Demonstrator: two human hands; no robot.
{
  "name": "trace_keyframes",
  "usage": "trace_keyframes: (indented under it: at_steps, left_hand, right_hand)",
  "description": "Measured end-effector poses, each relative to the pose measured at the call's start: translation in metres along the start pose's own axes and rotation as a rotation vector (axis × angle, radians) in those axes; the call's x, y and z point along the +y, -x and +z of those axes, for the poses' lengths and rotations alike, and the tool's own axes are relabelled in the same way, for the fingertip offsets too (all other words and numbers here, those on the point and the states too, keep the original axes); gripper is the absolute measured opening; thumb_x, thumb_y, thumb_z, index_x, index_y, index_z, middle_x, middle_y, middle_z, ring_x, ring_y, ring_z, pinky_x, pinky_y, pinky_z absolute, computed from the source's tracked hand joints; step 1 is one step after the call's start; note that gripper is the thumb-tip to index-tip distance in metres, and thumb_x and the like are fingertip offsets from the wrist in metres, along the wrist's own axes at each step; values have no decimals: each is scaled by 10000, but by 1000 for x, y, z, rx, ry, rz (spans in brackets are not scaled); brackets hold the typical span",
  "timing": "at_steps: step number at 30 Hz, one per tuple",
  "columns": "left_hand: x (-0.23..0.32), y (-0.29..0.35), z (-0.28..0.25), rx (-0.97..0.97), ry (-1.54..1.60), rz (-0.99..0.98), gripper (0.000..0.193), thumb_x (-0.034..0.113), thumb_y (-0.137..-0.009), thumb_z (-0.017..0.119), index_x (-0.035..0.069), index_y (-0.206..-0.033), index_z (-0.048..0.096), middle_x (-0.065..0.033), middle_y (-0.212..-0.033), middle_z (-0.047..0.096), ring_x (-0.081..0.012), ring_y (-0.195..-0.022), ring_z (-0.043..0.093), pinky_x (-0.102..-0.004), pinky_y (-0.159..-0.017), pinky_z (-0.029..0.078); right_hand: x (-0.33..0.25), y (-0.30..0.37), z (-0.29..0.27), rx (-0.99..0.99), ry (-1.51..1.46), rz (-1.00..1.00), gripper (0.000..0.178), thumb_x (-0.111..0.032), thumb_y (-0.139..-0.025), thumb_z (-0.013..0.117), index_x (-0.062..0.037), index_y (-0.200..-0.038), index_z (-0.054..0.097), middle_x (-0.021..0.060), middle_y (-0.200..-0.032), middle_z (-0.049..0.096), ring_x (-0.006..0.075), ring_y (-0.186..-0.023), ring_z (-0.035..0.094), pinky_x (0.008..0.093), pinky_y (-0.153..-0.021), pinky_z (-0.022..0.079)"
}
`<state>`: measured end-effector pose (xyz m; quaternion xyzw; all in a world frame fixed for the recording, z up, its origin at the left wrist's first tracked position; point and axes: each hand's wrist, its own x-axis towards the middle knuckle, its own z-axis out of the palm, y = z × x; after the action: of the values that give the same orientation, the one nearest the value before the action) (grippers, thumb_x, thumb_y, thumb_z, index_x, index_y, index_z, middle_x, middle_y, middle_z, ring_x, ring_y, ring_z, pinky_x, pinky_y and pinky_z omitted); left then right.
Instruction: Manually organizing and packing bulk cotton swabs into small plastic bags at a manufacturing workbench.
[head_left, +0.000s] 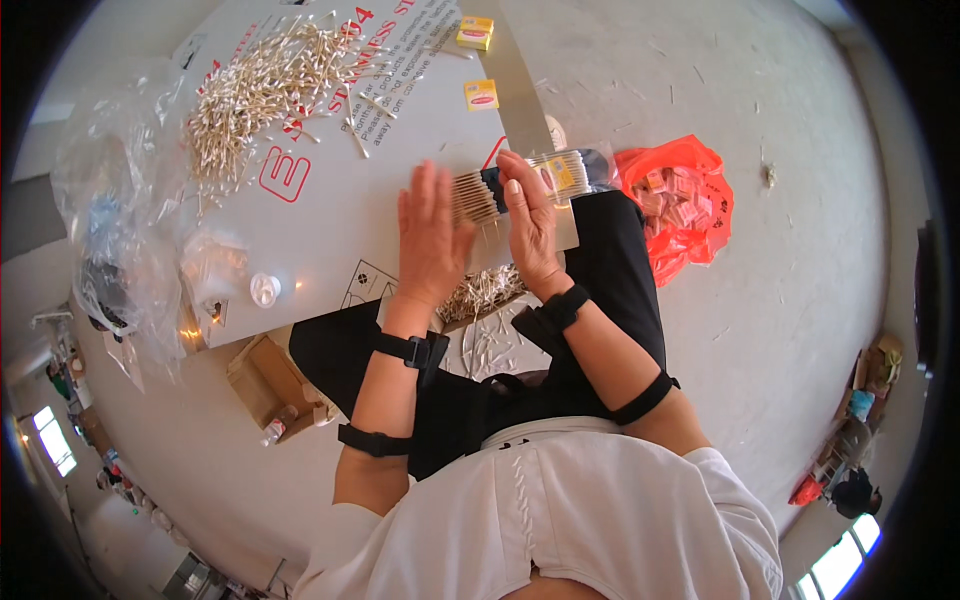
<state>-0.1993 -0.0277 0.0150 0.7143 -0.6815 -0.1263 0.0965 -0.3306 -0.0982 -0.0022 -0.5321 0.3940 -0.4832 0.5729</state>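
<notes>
My left hand (432,235) is raised just over the near right part of the grey tabletop, slightly blurred, with its fingers stretched out and nothing visible in it. My right hand (530,220) is closed at a dark notched strip (492,188), thumb and forefinger against it. A row of cotton swabs (474,200) lies side by side left of the strip, near my left fingers. More swabs (580,168) line up right of my right hand, with a yellow printed packet (562,174) over them. My fingers hide how the swabs and strip join.
Loose cotton swabs (255,105) heap on the tabletop (330,215). Small yellow boxes (481,95) lie along its right side. A box of swabs (482,292) sits below the edge. A red bag (685,200) of packets, a cardboard box (270,385) and clear plastic (125,200) stand around.
</notes>
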Motion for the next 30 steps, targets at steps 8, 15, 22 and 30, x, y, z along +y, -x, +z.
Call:
trace_keyframes:
  at_steps: [8,15,22,30]
  left_hand:
    - [8,-26,21,653,1091,-249,631,369,-1055,366,-19,-1528,209,-177,-1605,190,-277,-1484,188,-414,-1199,157]
    - [5,-18,11,537,787,-144,662,324,-1002,493,-1,-1522,243,-180,-1601,204,-322,-1484,200,-470,-1198,154]
    - [19,15,8,63,75,22,821,373,-845,681,83,-1515,305,-121,-1601,241,-278,-1475,238,-536,-1186,155]
    - [7,15,3,56,-22,112,776,415,-850,662,118,-1499,357,-100,-1603,247,-258,-1480,228,-533,-1192,136]
  right_hand:
    - [15,-20,20,-70,-62,-8,413,-250,-1045,459,20,-1354,499,161,-1417,487,260,-1322,447,342,-1112,325]
    - [10,-17,10,-95,-292,142,518,-331,-1058,422,52,-1406,436,158,-1472,430,232,-1380,396,357,-1164,311]
    - [3,-13,-3,-107,-312,200,527,-341,-1058,417,56,-1404,437,152,-1448,457,234,-1359,424,368,-1170,303]
    - [-1,-6,-3,-116,-198,148,485,-321,-1060,417,29,-1391,471,129,-1431,478,198,-1330,446,336,-1145,334]
